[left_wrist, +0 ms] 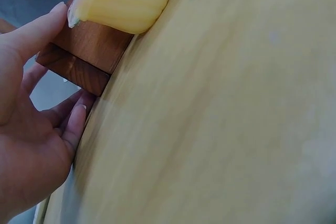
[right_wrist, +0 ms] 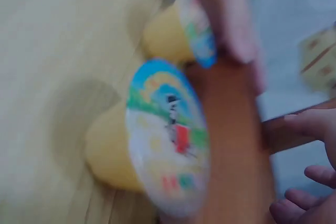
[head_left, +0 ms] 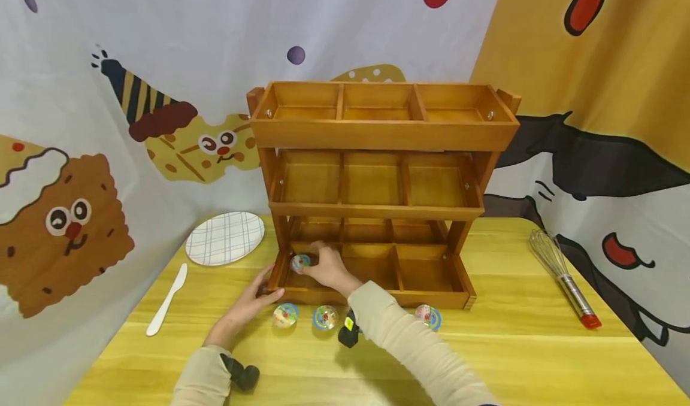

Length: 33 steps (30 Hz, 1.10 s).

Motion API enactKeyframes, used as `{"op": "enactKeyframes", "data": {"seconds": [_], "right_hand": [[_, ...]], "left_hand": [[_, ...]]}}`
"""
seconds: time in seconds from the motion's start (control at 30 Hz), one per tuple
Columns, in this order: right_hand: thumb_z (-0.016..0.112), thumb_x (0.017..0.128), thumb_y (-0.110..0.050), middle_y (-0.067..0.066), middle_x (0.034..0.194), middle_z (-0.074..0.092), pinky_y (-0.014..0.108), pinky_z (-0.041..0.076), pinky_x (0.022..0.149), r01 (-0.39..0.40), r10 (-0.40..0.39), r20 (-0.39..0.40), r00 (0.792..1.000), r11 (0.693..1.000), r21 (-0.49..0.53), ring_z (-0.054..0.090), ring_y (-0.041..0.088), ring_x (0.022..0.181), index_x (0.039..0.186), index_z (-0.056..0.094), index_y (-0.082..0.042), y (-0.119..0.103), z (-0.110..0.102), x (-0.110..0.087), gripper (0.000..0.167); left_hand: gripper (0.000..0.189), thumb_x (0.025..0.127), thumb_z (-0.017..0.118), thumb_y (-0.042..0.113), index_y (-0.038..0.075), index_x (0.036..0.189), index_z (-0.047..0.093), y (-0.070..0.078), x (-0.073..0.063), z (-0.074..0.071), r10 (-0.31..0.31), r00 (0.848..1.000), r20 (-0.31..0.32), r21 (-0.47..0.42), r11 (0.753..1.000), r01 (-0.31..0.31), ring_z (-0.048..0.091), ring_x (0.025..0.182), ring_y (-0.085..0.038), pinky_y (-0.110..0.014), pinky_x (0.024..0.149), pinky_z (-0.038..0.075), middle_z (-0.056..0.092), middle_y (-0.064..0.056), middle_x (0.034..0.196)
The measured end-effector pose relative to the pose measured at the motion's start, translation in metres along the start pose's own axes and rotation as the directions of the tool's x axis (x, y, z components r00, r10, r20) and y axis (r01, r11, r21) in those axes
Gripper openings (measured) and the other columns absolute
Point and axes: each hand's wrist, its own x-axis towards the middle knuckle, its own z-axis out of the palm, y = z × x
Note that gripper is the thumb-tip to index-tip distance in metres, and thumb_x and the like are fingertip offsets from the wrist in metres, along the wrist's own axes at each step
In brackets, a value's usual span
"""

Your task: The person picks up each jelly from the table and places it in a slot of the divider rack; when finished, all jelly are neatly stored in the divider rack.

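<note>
A wooden three-tier rack [head_left: 383,135] with divided trays stands ahead. My left hand [head_left: 247,303] grips the bottom tray's front left corner [left_wrist: 73,72], thumb in front and fingers round the side. My right hand [head_left: 331,269] reaches into that tray's left compartment, thumb and fingers spread apart beside a small jelly cup [head_left: 298,263] lying inside. Thumb tip and cup edge overlap in the head view. In the right wrist view, nothing shows between the right hand's fingers [right_wrist: 302,200]. Before the tray lie a yellow jelly cup [head_left: 285,315] and another jelly cup [head_left: 325,318].
A third jelly cup [head_left: 427,316] lies farther right along the tray front, partly behind the right sleeve. On the left are a checked plate [head_left: 224,238] and a white knife [head_left: 168,299]. A whisk [head_left: 566,280] lies on the right. Printed curtains hang behind the table.
</note>
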Motion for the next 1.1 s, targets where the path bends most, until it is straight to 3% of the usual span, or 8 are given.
{"op": "enactKeyframes", "data": {"seconds": [0.27, 0.4, 0.47, 0.53, 0.63, 0.77, 0.9, 1.1], "right_hand": [[0.066, 0.079, -0.03, 0.01, 0.119, 0.056, 0.042, 0.044, 0.089, 0.186, -0.181, -0.058, 0.982, 0.978, 0.096, 0.054, 0.028, 0.106, 0.118, 0.051, -0.011, 0.024, -0.069, -0.087, 0.046], [0.068, 0.077, -0.018, 0.01, 0.108, 0.061, 0.039, 0.049, 0.081, 0.323, -0.32, -0.132, 0.938, 0.946, -0.003, 0.059, 0.027, 0.095, 0.109, 0.056, -0.01, 0.055, -0.09, -0.139, 0.035], [0.071, 0.074, -0.013, 0.009, 0.105, 0.062, 0.038, 0.05, 0.077, 0.34, -0.344, -0.168, 0.924, 0.939, -0.056, 0.06, 0.025, 0.089, 0.107, 0.057, -0.009, 0.072, -0.099, -0.16, 0.035], [0.073, 0.071, -0.011, 0.008, 0.101, 0.063, 0.037, 0.05, 0.075, 0.297, -0.311, -0.226, 0.923, 0.95, -0.095, 0.06, 0.023, 0.087, 0.106, 0.058, -0.006, 0.087, -0.107, -0.176, 0.038], [0.074, 0.07, -0.013, 0.009, 0.105, 0.062, 0.035, 0.05, 0.075, 0.136, -0.145, -0.286, 0.947, 0.989, -0.053, 0.057, 0.025, 0.092, 0.109, 0.056, -0.005, 0.107, -0.12, -0.192, 0.043], [0.072, 0.072, -0.017, 0.016, 0.112, 0.058, 0.03, 0.049, 0.077, -0.01, 0.038, -0.239, 0.97, 0.993, 0.115, 0.054, 0.033, 0.101, 0.114, 0.052, -0.003, 0.13, -0.133, -0.196, 0.049], [0.069, 0.075, -0.014, 0.023, 0.114, 0.055, 0.025, 0.049, 0.078, -0.02, 0.056, -0.132, 0.99, 0.965, 0.261, 0.057, 0.025, 0.1, 0.121, 0.046, -0.001, 0.145, -0.137, -0.192, 0.053], [0.069, 0.075, -0.015, 0.024, 0.12, 0.05, 0.021, 0.047, 0.079, -0.08, 0.093, -0.022, 0.995, 0.939, 0.334, 0.055, 0.013, 0.101, 0.125, 0.043, -0.003, 0.153, -0.138, -0.184, 0.058]], "left_hand": [[0.071, 0.086, 0.057, 0.028, 0.024, 0.142, 0.012, 0.003, 0.001, -0.003, 0.007, 1.0, 0.003, -0.016, 1.0, -0.007, 0.042, 0.114, -0.032, -0.044, 0.091, 0.039, 0.033, -0.02, 0.136], [0.073, 0.087, 0.056, 0.03, 0.023, 0.143, 0.01, 0.005, 0.001, -0.001, 0.005, 1.0, 0.02, -0.005, 1.0, -0.005, 0.041, 0.115, -0.033, -0.046, 0.092, 0.038, 0.032, -0.021, 0.136], [0.073, 0.087, 0.055, 0.032, 0.024, 0.143, 0.009, 0.005, 0.001, 0.0, -0.008, 1.0, 0.029, 0.001, 1.0, 0.008, 0.039, 0.117, -0.034, -0.047, 0.092, 0.038, 0.03, -0.021, 0.137], [0.073, 0.087, 0.055, 0.034, 0.025, 0.143, 0.009, 0.003, 0.001, 0.001, -0.021, 0.999, 0.035, 0.003, 1.0, 0.021, 0.036, 0.119, -0.036, -0.049, 0.092, 0.037, 0.027, -0.021, 0.139], [0.073, 0.087, 0.053, 0.035, 0.027, 0.143, 0.007, 0.001, 0.0, 0.001, -0.029, 0.999, 0.042, -0.008, 1.0, 0.029, 0.032, 0.121, -0.037, -0.052, 0.093, 0.035, 0.023, -0.021, 0.14], [0.072, 0.089, 0.052, 0.032, 0.026, 0.143, 0.005, 0.001, -0.002, -0.001, -0.008, 0.999, 0.041, -0.023, 1.0, 0.009, 0.032, 0.123, -0.038, -0.054, 0.095, 0.033, 0.022, -0.021, 0.142], [0.072, 0.09, 0.051, 0.03, 0.024, 0.143, 0.003, 0.003, -0.003, -0.002, 0.004, 0.999, 0.042, -0.026, 1.0, -0.003, 0.033, 0.123, -0.038, -0.055, 0.096, 0.031, 0.022, -0.021, 0.142], [0.072, 0.089, 0.052, 0.031, 0.024, 0.143, 0.005, 0.005, -0.002, 0.002, -0.009, 0.999, 0.047, -0.036, 0.999, 0.011, 0.034, 0.122, -0.037, -0.053, 0.095, 0.033, 0.024, -0.021, 0.141]]}}
